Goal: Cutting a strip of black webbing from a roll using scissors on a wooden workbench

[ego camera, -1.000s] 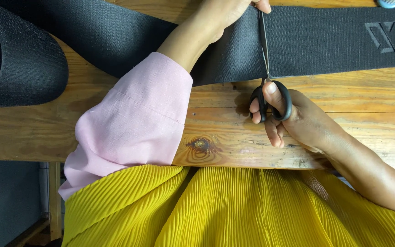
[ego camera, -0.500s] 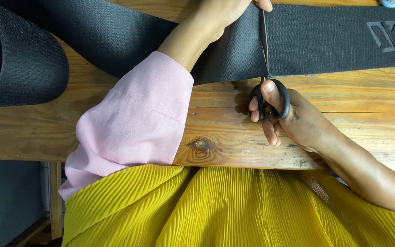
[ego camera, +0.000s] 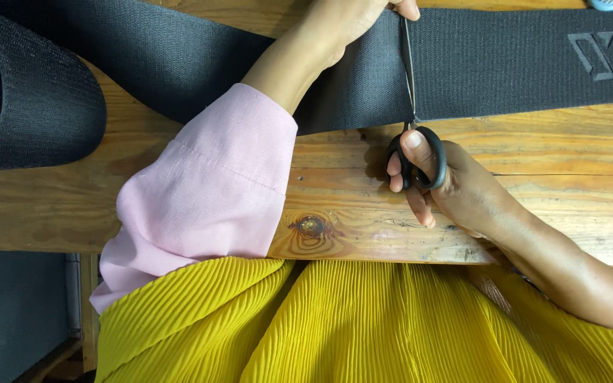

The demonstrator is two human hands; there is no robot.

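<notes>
Nearest, a pleated yellow skirt (ego camera: 363,326) fills the bottom of the view, with a pink sleeve (ego camera: 207,191) lying over the edge of the wooden bench (ego camera: 533,213). Just beyond, the right hand (ego camera: 462,191) holds black-handled scissors (ego camera: 413,135), thumb through one loop and fingers through the other; the loops sit close together and the blades look nearly closed, running straight across the black band (ego camera: 519,64). That band lies flat across the bench's far side, a raised emblem (ego camera: 594,53) to the right and a thick roll (ego camera: 23,92) of the same stuff at the left. Farthest, the left hand (ego camera: 360,18) presses the band down at its far edge, right beside the blade tips; how tightly it pinches I cannot tell, since the frame cuts it off. The chief risk, as I judge it, is to those left fingertips: they are touching or almost touching the blades, so a forward snip could nick them. The band may also creep if the hand's pressure eases, pulling the cut off square. The roll's weight could drag the free end sideways, and the sleeve hangs near enough to snag.
</notes>
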